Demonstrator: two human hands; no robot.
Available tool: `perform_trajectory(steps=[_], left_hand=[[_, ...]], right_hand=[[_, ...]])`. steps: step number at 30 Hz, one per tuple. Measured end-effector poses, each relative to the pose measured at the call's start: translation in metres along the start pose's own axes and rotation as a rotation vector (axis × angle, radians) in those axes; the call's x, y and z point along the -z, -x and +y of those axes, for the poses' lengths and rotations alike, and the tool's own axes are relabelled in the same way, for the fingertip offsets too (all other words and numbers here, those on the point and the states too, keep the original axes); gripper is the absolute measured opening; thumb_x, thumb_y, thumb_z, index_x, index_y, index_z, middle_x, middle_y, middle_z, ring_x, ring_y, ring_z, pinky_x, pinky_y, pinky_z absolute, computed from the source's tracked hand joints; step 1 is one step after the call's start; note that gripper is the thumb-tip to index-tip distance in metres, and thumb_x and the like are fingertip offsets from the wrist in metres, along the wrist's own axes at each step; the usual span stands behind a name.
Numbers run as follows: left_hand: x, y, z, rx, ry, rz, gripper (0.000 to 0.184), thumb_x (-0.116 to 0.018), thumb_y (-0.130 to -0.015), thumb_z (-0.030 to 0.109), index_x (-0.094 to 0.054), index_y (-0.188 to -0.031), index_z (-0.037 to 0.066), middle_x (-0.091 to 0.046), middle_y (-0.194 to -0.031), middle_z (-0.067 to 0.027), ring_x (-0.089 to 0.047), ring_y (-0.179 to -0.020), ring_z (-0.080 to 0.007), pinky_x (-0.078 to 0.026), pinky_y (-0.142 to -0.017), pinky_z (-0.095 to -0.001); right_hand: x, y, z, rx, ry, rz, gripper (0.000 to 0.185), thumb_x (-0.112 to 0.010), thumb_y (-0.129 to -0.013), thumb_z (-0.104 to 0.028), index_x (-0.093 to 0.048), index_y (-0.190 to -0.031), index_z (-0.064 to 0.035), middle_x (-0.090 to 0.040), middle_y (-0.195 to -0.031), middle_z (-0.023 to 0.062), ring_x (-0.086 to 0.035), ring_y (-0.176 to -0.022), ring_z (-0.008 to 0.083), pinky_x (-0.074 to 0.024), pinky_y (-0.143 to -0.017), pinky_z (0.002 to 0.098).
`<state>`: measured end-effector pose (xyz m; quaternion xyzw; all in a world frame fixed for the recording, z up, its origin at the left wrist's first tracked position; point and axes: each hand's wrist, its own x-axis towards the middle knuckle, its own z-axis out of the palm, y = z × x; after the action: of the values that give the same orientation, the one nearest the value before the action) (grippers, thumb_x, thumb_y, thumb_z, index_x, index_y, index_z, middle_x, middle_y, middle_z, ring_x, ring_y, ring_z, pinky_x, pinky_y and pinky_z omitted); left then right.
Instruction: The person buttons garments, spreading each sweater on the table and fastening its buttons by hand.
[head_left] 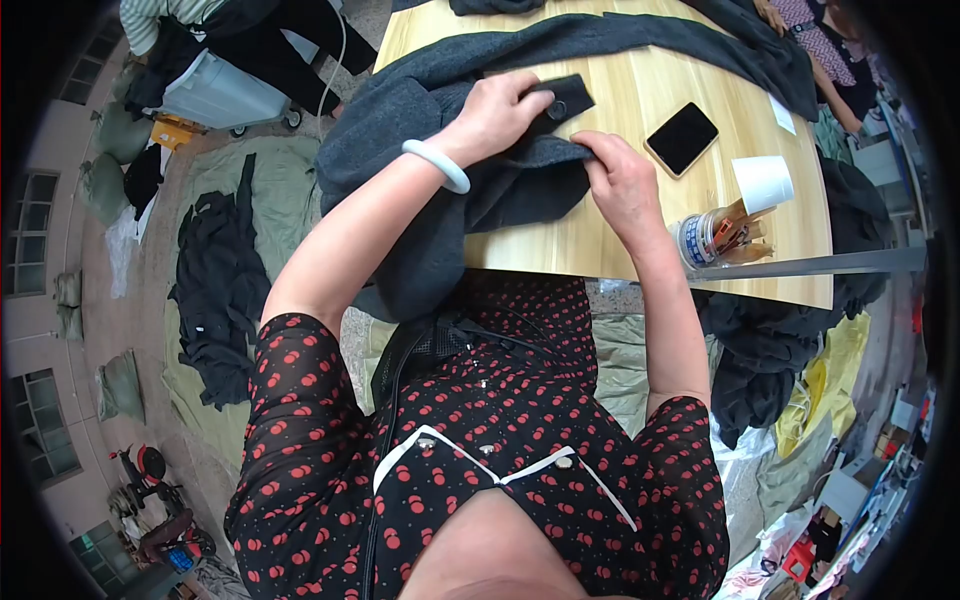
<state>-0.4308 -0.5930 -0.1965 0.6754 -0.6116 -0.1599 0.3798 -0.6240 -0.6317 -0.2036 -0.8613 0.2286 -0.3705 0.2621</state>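
A dark grey wool garment (400, 115) lies bunched over the left part of the wooden table and hangs off its front edge. My left hand (500, 112), below a pale bracelet (437, 164), is closed on the cloth, thumb and forefinger beside a dark round button (557, 110) on a narrow end piece. With my right hand (622, 178) I pinch a folded edge of the same garment, just right of the button. The cloth between the hands is folded, and part of it lies in shadow.
On the wooden table (740, 245) are a phone (682, 139), a white paper cup (762, 183) and a jar of tools (700, 240). Dark garments (215, 290) lie on floor sheets at left. One person stands by a grey wheeled bin (225, 95); another sits at far right.
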Motion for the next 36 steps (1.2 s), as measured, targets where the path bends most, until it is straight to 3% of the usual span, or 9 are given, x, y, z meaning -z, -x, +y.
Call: perform_trajectory(steps=[1,3,7,12,15,22,26,32,36], left_hand=[[0.006,-0.003,0.005,0.057,0.154,0.042,0.028,-0.056,-0.087,0.024,-0.061,-0.093,-0.003,-0.064,-0.088,-0.021,-0.063,-0.083,-0.0327,-0.048,-0.074,-0.0366],[0.008,0.004,0.009,0.104,0.275,0.003,0.032,-0.054,-0.089,0.023,-0.059,-0.102,-0.006,-0.066,-0.089,-0.0173,-0.062,-0.083,-0.0195,-0.047,-0.076,-0.0326],[-0.005,0.023,0.004,0.209,0.545,-0.07,0.031,-0.054,-0.09,0.022,-0.059,-0.104,-0.006,-0.065,-0.09,-0.0116,-0.057,-0.083,-0.0118,-0.046,-0.076,-0.0283],[0.0,0.028,0.001,0.244,0.372,-0.231,0.029,-0.062,-0.088,0.022,-0.061,-0.102,-0.004,-0.062,-0.087,-0.0011,-0.053,-0.079,-0.0064,-0.046,-0.072,-0.0233],[-0.004,0.027,0.0,0.17,0.281,-0.253,0.027,-0.064,-0.086,0.021,-0.063,-0.098,-0.004,-0.062,-0.084,-0.0014,-0.053,-0.077,-0.0065,-0.046,-0.07,-0.0239],[-0.01,0.02,0.002,0.071,-0.082,-0.174,0.029,-0.059,-0.083,0.022,-0.062,-0.092,-0.006,-0.063,-0.075,-0.0139,-0.059,-0.073,-0.0159,-0.047,-0.069,-0.0327],[-0.01,0.018,0.005,0.271,0.189,-0.16,0.028,-0.058,-0.083,0.022,-0.062,-0.089,-0.005,-0.062,-0.073,-0.0077,-0.055,-0.07,-0.0121,-0.045,-0.066,-0.0301],[-0.002,0.018,0.021,0.402,0.372,-0.204,0.026,-0.056,-0.083,0.021,-0.063,-0.087,-0.004,-0.061,-0.074,-0.004,-0.052,-0.071,-0.0101,-0.043,-0.066,-0.0258],[-0.006,0.015,0.015,0.364,0.325,-0.218,0.027,-0.055,-0.083,0.021,-0.063,-0.086,-0.004,-0.06,-0.072,-0.0046,-0.053,-0.069,-0.0123,-0.044,-0.065,-0.0277]], right_hand=[[0.0,-0.003,0.001,0.013,0.032,-0.012,0.017,-0.056,-0.076,0.0,-0.061,-0.092,-0.0025,-0.062,-0.089,0.0157,-0.06,-0.084,0.0328,-0.0479,-0.075,0.0399],[-0.004,-0.007,0.006,0.038,0.097,-0.039,0.016,-0.056,-0.076,0.0,-0.061,-0.092,-0.0022,-0.062,-0.088,0.0156,-0.06,-0.084,0.0327,-0.0479,-0.075,0.04],[-0.015,-0.005,0.013,0.047,0.131,-0.059,0.014,-0.057,-0.078,-0.003,-0.062,-0.092,-0.0027,-0.062,-0.087,0.0157,-0.06,-0.084,0.0326,-0.0479,-0.075,0.0399],[-0.017,-0.002,0.01,-0.039,0.074,-0.123,0.012,-0.056,-0.081,-0.005,-0.062,-0.092,-0.0015,-0.062,-0.086,0.0162,-0.059,-0.084,0.0328,-0.0479,-0.074,0.0398],[-0.014,-0.002,0.01,0.007,0.127,-0.137,0.012,-0.055,-0.082,-0.006,-0.062,-0.091,-0.0009,-0.061,-0.087,0.0167,-0.059,-0.085,0.0333,-0.0476,-0.075,0.04],[-0.015,0.003,0.014,0.042,0.105,-0.081,0.012,-0.054,-0.081,-0.003,-0.06,-0.091,-0.0004,-0.059,-0.086,0.0174,-0.058,-0.086,0.0341,-0.0471,-0.076,0.0406],[-0.011,0.002,0.011,-0.021,0.073,-0.077,0.015,-0.055,-0.079,-0.001,-0.058,-0.093,-0.0002,-0.06,-0.085,0.0177,-0.059,-0.084,0.0335,-0.0475,-0.076,0.0397],[-0.014,-0.002,0.002,-0.173,-0.112,-0.008,0.019,-0.058,-0.078,-0.002,-0.057,-0.097,0.0004,-0.062,-0.09,0.0183,-0.061,-0.085,0.0339,-0.0484,-0.075,0.0383],[-0.012,-0.003,0.006,-0.111,-0.013,-0.049,0.021,-0.057,-0.08,-0.004,-0.057,-0.101,0.0,-0.062,-0.094,0.019,-0.06,-0.089,0.0346,-0.048,-0.077,0.039]])
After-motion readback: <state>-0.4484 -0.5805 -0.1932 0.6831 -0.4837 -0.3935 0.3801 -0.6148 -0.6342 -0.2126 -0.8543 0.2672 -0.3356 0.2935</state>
